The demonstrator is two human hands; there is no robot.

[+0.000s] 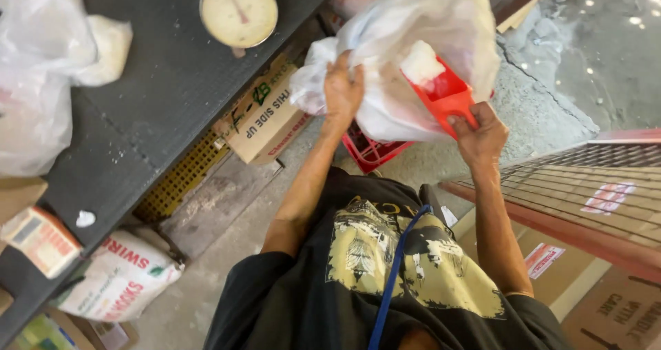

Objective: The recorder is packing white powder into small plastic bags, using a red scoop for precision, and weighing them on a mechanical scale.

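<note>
While the left hand (343, 88) grips a white bag (441, 19) — the right hand (480, 138) tips a red scoop (447, 95).

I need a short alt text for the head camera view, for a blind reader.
The left hand grips a white plastic bag while the right hand tips a red scoop of white powder into it. A dial scale stands on a dark table nearby.

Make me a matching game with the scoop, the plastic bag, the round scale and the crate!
Things:
1. scoop
2. plastic bag
3. round scale
4. crate

Places:
A. on the dark table
B. on the floor under the bag
C. held by the left hand
D. held by the right hand, red, holding white powder

Pairs: 1-D, 2-C, 3-A, 4-B
</note>
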